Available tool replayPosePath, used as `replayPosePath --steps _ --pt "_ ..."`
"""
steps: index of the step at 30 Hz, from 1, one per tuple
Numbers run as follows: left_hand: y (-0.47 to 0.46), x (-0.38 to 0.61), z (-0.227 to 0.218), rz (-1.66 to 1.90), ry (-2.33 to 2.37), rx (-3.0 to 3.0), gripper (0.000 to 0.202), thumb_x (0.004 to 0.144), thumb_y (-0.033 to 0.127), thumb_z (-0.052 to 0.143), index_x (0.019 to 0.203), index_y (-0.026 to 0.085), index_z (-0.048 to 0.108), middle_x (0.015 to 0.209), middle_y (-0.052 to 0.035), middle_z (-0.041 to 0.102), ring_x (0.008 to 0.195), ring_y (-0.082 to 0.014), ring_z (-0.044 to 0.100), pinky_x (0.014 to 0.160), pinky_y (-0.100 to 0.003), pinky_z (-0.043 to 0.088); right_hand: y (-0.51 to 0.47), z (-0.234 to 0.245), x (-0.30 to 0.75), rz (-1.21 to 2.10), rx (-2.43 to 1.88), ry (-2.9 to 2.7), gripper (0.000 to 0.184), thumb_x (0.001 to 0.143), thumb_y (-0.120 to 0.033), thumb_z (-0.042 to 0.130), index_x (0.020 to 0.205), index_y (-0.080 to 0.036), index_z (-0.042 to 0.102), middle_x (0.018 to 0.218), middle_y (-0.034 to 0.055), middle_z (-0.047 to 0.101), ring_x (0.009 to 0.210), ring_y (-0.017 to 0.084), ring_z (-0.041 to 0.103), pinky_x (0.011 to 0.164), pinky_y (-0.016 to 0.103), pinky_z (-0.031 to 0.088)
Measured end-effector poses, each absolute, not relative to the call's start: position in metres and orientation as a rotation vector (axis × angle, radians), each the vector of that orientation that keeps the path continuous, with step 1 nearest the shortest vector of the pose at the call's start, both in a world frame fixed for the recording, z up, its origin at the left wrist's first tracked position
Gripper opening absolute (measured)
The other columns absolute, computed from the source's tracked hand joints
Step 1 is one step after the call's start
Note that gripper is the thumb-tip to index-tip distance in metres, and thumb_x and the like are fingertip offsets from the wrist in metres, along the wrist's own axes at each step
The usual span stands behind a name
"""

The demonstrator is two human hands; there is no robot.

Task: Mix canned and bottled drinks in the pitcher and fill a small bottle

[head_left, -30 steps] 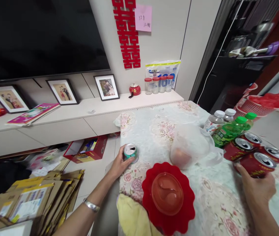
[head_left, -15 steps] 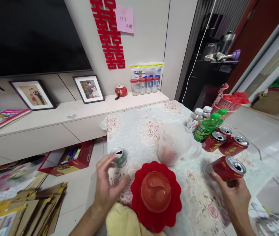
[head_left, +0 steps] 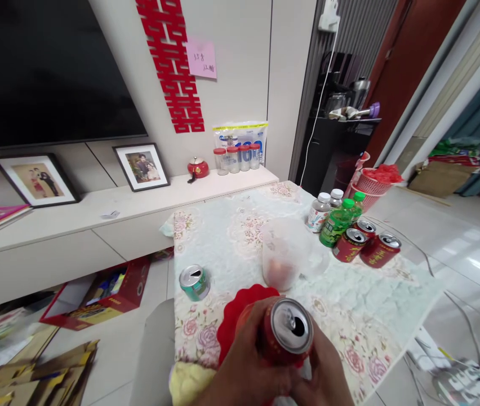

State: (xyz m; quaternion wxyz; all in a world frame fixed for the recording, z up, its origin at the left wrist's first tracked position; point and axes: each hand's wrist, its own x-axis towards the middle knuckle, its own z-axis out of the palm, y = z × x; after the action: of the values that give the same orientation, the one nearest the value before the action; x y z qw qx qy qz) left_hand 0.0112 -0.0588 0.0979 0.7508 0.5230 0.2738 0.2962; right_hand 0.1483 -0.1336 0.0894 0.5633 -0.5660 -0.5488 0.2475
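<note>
A red drink can with an opened silver top is held upright between my two hands, close to me. My left hand wraps around its left side, and my right hand closes on its right side. Below them lies a red scalloped dish, mostly covered by my hands and the can. A yellow cloth is at the table's near edge. To the left stands a green can, also opened. Just beyond the dish is a translucent plastic pitcher with something reddish inside.
On the table's right stand several red cans, green-capped bottles and white-capped bottles. A flowered cloth covers the table. Behind it runs a white cabinet with jars and framed photos. Flattened cardboard lies on the floor.
My right hand has brought the red can from the right to over the red dish. My left hand has left the green can's side and now grips the red can too. The view has shifted.
</note>
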Motion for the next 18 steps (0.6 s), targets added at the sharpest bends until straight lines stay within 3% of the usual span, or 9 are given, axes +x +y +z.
replayPosePath --steps 5,8,12,15,18 --pt "-0.037 -0.001 0.104 0.649 0.578 1.164 0.072 0.059 0.041 0.095 0.124 0.027 0.066 0.115 -0.0064 0.075 0.110 -0.0329 0.070 0.098 -0.045 0.057 -0.133 0.079 0.169 0.456 -1.397 -1.430 0.071 0.088 -0.071 0.066 0.145 -0.029 0.059 0.138 0.0123 0.067 0.122 0.035 0.068 0.098 0.045 0.060" --pt "-0.011 -0.012 0.126 0.702 0.681 1.325 0.078 0.062 0.042 0.094 0.131 0.028 0.060 0.126 -0.0080 0.073 0.119 -0.0347 0.069 0.105 -0.047 0.055 -0.137 0.046 0.202 0.233 -1.587 -1.231 0.051 0.093 -0.054 0.066 0.136 -0.027 0.066 0.128 0.0122 0.072 0.105 0.029 0.074 0.089 0.040 0.062" --pt "0.029 -0.020 0.168 0.820 0.849 1.667 0.078 0.065 0.035 0.090 0.134 0.030 0.056 0.133 -0.0074 0.070 0.125 -0.0342 0.066 0.110 -0.049 0.052 -0.138 0.003 0.240 0.167 -1.782 -1.003 0.046 0.089 -0.056 0.066 0.120 -0.022 0.071 0.104 0.0090 0.078 0.080 0.022 0.075 0.077 0.035 0.064" --pt "0.055 -0.015 0.193 0.882 0.828 1.891 0.071 0.068 0.030 0.086 0.132 0.031 0.056 0.133 -0.0054 0.069 0.125 -0.0319 0.065 0.109 -0.048 0.053 -0.139 -0.017 0.251 0.164 -1.835 -0.931 0.047 0.088 -0.057 0.065 0.114 -0.018 0.072 0.096 0.0093 0.079 0.077 0.023 0.076 0.067 0.033 0.064" --pt "0.076 -0.003 0.209 0.822 0.768 2.015 0.063 0.070 0.031 0.084 0.128 0.029 0.060 0.130 -0.0043 0.070 0.121 -0.0293 0.067 0.109 -0.046 0.052 -0.140 -0.027 0.252 0.184 -1.855 -0.915 0.049 0.086 -0.059 0.065 0.112 -0.018 0.073 0.094 0.0084 0.080 0.080 0.024 0.077 0.070 0.033 0.064"
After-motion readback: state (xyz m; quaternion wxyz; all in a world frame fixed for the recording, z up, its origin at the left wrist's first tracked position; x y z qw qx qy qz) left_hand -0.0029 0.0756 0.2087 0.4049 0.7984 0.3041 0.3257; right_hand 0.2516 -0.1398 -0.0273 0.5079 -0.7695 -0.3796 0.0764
